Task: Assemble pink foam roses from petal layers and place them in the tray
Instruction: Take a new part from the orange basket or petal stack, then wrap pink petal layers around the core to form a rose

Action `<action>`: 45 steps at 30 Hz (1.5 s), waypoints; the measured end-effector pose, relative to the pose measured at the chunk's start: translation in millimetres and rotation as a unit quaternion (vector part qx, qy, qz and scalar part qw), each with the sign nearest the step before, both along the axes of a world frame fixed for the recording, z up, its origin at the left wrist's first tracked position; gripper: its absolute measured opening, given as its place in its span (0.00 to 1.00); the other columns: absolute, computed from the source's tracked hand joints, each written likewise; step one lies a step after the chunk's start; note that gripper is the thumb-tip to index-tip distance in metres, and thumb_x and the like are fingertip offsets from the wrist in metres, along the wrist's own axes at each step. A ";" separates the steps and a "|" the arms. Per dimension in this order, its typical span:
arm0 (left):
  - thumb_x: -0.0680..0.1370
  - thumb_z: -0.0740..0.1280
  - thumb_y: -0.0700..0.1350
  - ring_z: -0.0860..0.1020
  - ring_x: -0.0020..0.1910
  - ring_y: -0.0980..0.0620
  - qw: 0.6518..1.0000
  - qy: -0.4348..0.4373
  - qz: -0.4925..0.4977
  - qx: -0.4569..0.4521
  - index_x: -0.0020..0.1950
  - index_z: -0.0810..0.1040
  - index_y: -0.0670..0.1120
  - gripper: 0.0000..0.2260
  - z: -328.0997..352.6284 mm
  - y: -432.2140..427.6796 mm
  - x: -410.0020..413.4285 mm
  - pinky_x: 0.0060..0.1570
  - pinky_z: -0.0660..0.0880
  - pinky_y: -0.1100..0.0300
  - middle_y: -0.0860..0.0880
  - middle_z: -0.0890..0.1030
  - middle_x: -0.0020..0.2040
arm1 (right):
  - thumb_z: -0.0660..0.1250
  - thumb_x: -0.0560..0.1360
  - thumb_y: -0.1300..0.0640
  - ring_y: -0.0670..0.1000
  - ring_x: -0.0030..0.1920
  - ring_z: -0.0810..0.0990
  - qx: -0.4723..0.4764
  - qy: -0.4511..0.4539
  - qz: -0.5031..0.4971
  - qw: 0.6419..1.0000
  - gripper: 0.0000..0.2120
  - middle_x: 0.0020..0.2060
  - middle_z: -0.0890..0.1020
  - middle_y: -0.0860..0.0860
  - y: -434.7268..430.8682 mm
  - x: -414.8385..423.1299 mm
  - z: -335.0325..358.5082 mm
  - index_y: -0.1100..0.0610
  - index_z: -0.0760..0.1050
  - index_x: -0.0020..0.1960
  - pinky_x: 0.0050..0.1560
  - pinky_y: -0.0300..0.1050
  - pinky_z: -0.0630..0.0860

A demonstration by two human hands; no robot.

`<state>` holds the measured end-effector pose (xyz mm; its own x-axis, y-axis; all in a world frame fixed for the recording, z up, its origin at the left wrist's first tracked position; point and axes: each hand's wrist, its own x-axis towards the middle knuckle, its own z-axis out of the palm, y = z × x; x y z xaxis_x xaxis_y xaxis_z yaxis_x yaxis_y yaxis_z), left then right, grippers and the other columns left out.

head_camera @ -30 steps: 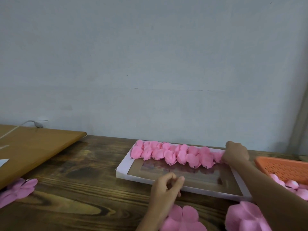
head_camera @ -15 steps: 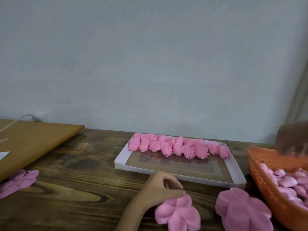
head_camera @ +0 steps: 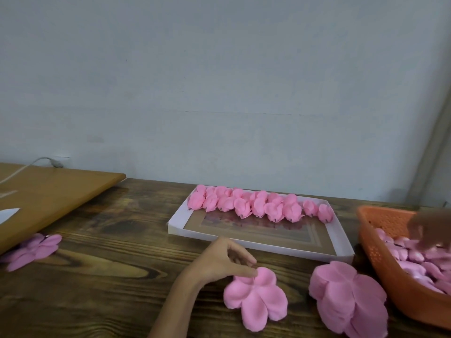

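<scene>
A white tray [head_camera: 341, 236] lies on the dark wooden table, with a row of several finished pink roses [head_camera: 258, 206] along its far side. In front of the tray, my left hand [head_camera: 224, 261] pinches the top edge of a flat pink petal layer [head_camera: 256, 300], thumb and curled fingers meeting on it. To its right lies a bigger stack of petal layers [head_camera: 349, 297]. My right hand [head_camera: 429, 230] is blurred and reaches down into the orange basket [head_camera: 395, 284], fingertips among the small pink rose centres [head_camera: 415, 262]. Its grip cannot be made out.
Another stack of pink petal layers [head_camera: 34, 250] lies at the far left, partly under a tan board [head_camera: 53, 193] that carries a white cable [head_camera: 36, 162]. A grey wall closes off the back of the table.
My right hand left the tray's far right corner and swung over into the orange basket. My left hand dropped from the tray's front edge onto the petal layer.
</scene>
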<state>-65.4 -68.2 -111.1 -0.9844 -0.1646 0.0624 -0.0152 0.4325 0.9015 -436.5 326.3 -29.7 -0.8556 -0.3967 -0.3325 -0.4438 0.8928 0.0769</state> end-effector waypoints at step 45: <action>0.78 0.75 0.40 0.85 0.54 0.42 0.904 0.156 0.178 0.356 0.59 0.73 0.37 0.16 10.2 -16.9 -42.8 0.46 0.83 0.50 0.37 0.82 0.57 | 0.75 0.73 0.40 0.57 0.52 0.87 -0.784 -0.168 0.073 0.594 0.14 0.49 0.88 0.55 -267.7 256.4 -67.1 0.44 0.74 0.50 0.57 0.67 0.81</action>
